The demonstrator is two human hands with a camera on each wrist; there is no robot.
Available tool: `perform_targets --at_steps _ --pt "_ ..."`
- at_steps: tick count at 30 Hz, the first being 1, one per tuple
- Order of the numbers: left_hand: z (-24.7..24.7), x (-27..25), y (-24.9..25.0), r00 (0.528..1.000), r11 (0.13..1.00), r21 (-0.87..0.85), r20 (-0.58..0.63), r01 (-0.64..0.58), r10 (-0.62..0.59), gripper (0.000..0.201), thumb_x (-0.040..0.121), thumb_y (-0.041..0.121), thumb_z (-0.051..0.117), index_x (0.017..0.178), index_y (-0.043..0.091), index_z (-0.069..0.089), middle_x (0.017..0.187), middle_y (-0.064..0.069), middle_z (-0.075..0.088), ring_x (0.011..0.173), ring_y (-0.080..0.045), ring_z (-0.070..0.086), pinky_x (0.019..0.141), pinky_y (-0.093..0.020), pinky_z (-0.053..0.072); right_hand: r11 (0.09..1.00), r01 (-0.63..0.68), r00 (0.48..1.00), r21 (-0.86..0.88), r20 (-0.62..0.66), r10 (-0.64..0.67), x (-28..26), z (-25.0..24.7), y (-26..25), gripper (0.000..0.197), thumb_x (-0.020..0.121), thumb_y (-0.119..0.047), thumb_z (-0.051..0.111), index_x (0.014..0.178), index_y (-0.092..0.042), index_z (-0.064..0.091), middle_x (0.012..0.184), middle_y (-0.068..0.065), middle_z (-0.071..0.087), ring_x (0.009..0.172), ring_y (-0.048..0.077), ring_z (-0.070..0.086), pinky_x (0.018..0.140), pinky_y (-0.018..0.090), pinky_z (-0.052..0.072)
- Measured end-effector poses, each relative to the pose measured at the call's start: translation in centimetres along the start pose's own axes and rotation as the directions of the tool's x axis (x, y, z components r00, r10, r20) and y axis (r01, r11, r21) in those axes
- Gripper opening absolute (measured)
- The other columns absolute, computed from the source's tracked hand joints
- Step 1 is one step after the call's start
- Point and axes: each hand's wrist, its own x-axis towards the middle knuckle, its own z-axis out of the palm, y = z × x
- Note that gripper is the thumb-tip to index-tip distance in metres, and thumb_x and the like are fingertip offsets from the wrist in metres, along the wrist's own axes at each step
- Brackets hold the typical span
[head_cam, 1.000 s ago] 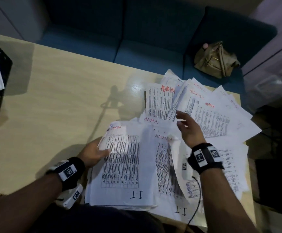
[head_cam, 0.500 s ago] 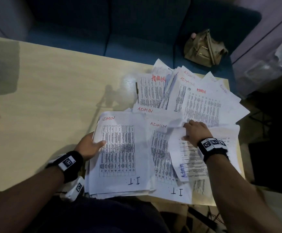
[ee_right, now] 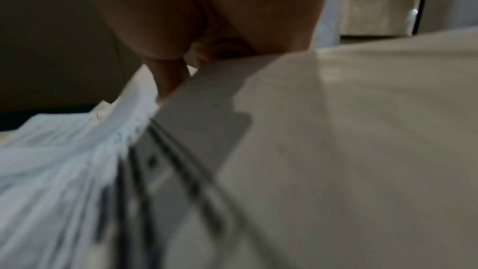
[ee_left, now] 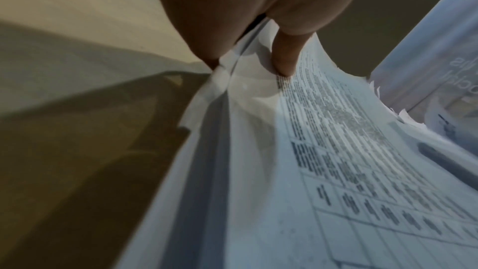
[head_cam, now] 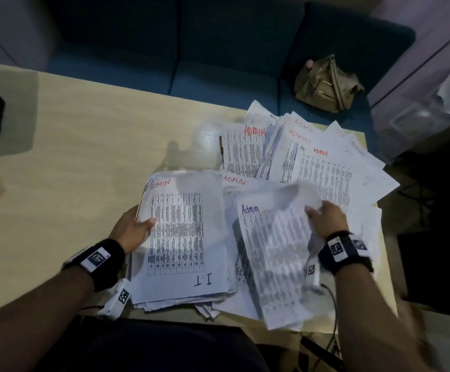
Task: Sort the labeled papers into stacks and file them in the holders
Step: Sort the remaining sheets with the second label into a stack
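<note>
The left hand (head_cam: 131, 230) grips the stack (head_cam: 183, 237) edge, thumb on top; the right hand (head_cam: 325, 218) pinches a lifted sheet (head_cam: 274, 253) above papers (head_cam: 325, 167) on the desk (head_cam: 84, 157).

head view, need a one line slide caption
Left hand grips a paper stack while right hand lifts a sheet marked Admin.

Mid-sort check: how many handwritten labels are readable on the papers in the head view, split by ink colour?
Red ADMIN labels: 6
Purple Admin label: 1
Black I.T label: 1
Total: 8
Fainter marks on the farthest sheets are too small to read, so they are not counted.
</note>
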Motion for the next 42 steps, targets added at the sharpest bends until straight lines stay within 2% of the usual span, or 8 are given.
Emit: perform_targets --at_steps 3,9,14,23,28,34,39,42 --pt "0.2 -0.1 0.0 1.000 1.000 0.022 -0.002 -0.009 0.009 0.044 0.098 0.019 0.051 0.140 0.018 0.043 0.090 0.009 0.059 0.072 -0.007 0.054 0.057 -0.019 0.039 0.982 -0.188 0.982 0.006 -0.001 0.188 -1.8 3.6 1.7 0.042 0.093 -0.028 0.056 0.119 0.006 0.052 0.121 0.024 0.057 0.100 0.034 0.057 0.079 0.031 0.045" --pt "0.4 -0.1 -0.4 1.000 0.999 0.039 -0.002 -0.018 0.018 0.046 0.098 0.016 0.050 0.143 0.019 0.041 0.120 0.000 0.059 0.076 -0.004 0.053 0.059 -0.017 0.036 0.907 -0.330 0.927 0.263 -0.090 0.363 -3.8 6.2 1.2 0.058 0.082 -0.018 0.072 0.130 -0.003 0.042 0.128 0.020 0.054 0.113 0.037 0.055 0.095 0.042 0.049" --pt "-0.1 0.2 -0.9 1.000 0.999 0.034 0.012 0.006 -0.006 0.048 0.096 0.023 0.054 0.142 0.024 0.041 0.133 -0.004 0.058 0.108 -0.026 0.061 0.092 -0.040 0.050 0.979 -0.077 0.951 0.188 -0.280 0.129 -4.3 3.8 -1.7 0.013 0.092 -0.021 0.057 0.101 -0.013 0.062 0.094 0.009 0.069 0.076 0.027 0.062 0.073 0.034 0.051" --pt "-0.6 -0.2 -0.3 1.000 0.997 -0.072 0.011 0.023 -0.022 0.044 0.098 0.033 0.050 0.139 0.017 0.045 0.119 -0.010 0.063 0.098 -0.023 0.061 0.074 -0.031 0.049 0.865 0.462 0.795 0.196 -0.523 -0.306 -6.1 -5.3 -8.6 0.017 0.093 -0.021 0.059 0.086 -0.006 0.059 0.061 -0.001 0.048 0.064 0.009 0.036 0.051 0.016 0.028" --pt "-0.6 -0.6 0.0 0.998 0.976 -0.216 -0.048 0.034 -0.046 0.038 0.100 0.039 0.043 0.126 0.013 0.053 0.102 -0.011 0.062 0.093 -0.027 0.057 0.081 -0.036 0.045 0.855 0.387 0.898 0.346 -0.352 -0.265 -5.2 -1.1 -12.2 0.038 0.096 -0.029 0.052 0.066 -0.006 0.047 0.059 0.004 0.047 0.055 0.016 0.041 0.044 0.015 0.030" --pt "-0.6 -0.7 0.0 0.999 0.963 -0.269 -0.054 -0.007 -0.008 0.025 0.098 0.027 0.052 0.077 0.015 0.055 0.049 0.007 0.048 0.052 -0.018 0.036 0.050 -0.026 0.029 0.874 0.129 0.990 0.468 -0.003 -0.144 -4.9 10.1 -13.0 0.029 0.097 -0.037 0.047 0.085 -0.012 0.055 0.078 0.003 0.058 0.074 0.021 0.054 0.051 0.018 0.030" --pt "-1.6 -1.4 -0.9 0.992 0.869 -0.494 0.120 0.033 0.031 0.050 0.093 0.061 0.040 0.108 0.021 0.067 0.102 0.000 0.075 0.095 -0.019 0.069 0.097 -0.044 0.046 0.834 0.072 0.986 0.547 0.090 -0.143 -6.5 13.9 -13.7 0.033 0.097 -0.036 0.049 0.111 -0.007 0.054 0.102 0.005 0.061 0.092 0.021 0.057 0.071 0.022 0.040" --pt "-2.5 -1.9 -0.5 0.980 0.876 -0.468 0.086 -0.120 0.181 0.109 0.061 0.089 0.048 0.148 0.025 0.031 0.152 0.004 0.035 0.137 -0.015 0.039 0.110 -0.039 0.031 0.860 0.134 0.967 0.493 0.126 -0.223 -7.0 14.8 -13.4 0.029 0.096 -0.034 0.049 0.112 -0.010 0.051 0.093 -0.002 0.059 0.090 0.023 0.058 0.062 0.021 0.040"
